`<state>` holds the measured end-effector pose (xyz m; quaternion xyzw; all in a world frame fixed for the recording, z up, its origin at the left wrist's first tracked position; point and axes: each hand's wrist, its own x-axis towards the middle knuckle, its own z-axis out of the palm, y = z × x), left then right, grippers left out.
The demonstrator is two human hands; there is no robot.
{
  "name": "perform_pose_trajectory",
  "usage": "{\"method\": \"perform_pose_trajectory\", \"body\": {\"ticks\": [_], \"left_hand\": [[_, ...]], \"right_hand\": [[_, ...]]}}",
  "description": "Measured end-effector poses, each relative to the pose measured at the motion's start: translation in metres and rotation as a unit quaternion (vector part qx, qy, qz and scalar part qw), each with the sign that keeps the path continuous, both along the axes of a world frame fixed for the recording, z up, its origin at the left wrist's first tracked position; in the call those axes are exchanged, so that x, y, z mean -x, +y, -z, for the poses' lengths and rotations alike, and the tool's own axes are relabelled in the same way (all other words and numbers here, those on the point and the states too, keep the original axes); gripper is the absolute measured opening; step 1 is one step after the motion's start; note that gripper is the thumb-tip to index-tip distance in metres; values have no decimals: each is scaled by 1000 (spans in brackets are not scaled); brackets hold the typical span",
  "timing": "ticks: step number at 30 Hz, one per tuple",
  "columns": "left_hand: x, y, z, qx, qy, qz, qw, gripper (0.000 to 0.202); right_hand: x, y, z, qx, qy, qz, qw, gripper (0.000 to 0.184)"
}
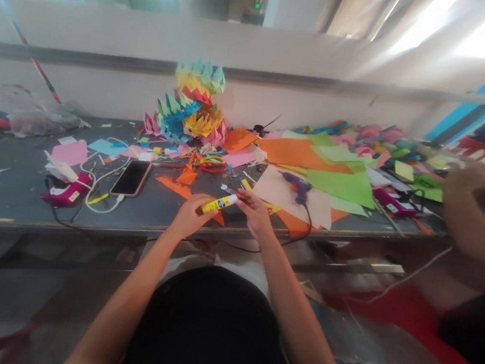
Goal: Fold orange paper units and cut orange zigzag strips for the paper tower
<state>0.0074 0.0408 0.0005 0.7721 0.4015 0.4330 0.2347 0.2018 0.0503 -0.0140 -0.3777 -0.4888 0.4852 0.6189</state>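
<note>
A yellow glue stick [218,204] with a white end lies across the space between my hands, above the table's front edge. My left hand [192,214] is closed around its yellow end. At the white end, my right hand [255,209] pinches with thumb and fingers. A small white-tipped piece [223,187] shows just beyond the right fingers; I cannot tell whether they touch it. Orange paper scraps [175,187] lie on the table behind the left hand. Beyond the right hand, a purple glue gun [297,187] rests on pale paper.
A phone [132,178] with a white cable lies left on the grey table [13,200]. Colourful folded-paper models [193,114] stand at the back. Green sheets [341,183] spread right. Magenta devices [68,189] sit toward both sides. Another person's arm [471,210] reaches in at right.
</note>
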Motion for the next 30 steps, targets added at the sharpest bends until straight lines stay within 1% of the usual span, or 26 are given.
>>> {"method": "perform_pose_trajectory", "body": {"ticks": [7, 11, 13, 16, 19, 22, 24, 26, 27, 30], "left_hand": [[3, 4, 7, -9, -16, -27, 999, 27], [3, 6, 13, 0, -36, -50, 998, 28], [3, 7, 15, -1, -27, -62, 998, 29], [1, 6, 16, -3, 8, -82, 997, 31], [1, 4, 16, -1, 23, -97, 995, 30], [0, 3, 13, 14, 14, -98, 995, 28], [1, 3, 11, 30, 4, -92, 995, 28], [1, 2, 9, 48, -13, -83, 995, 28], [1, 2, 8, 56, -24, -79, 995, 28], [3, 3, 7, 73, -61, -65, 993, 29]], "right_hand": [[0, -2, 0, 8, -28, -19, 999, 41], [-1, -4, 3, -6, -59, -46, 997, 49], [0, -6, 4, -21, -79, -51, 995, 53], [4, -11, 2, -56, -119, -32, 991, 56], [9, -17, -2, -93, -181, -15, 979, 57], [14, -24, -6, -103, -228, -14, 968, 58], [18, -28, -9, -101, -238, -11, 966, 58], [23, -32, -12, -94, -216, -13, 972, 58], [26, -33, -14, -86, -188, -20, 978, 58], [34, -32, -20, -57, -54, -44, 996, 56]]}}
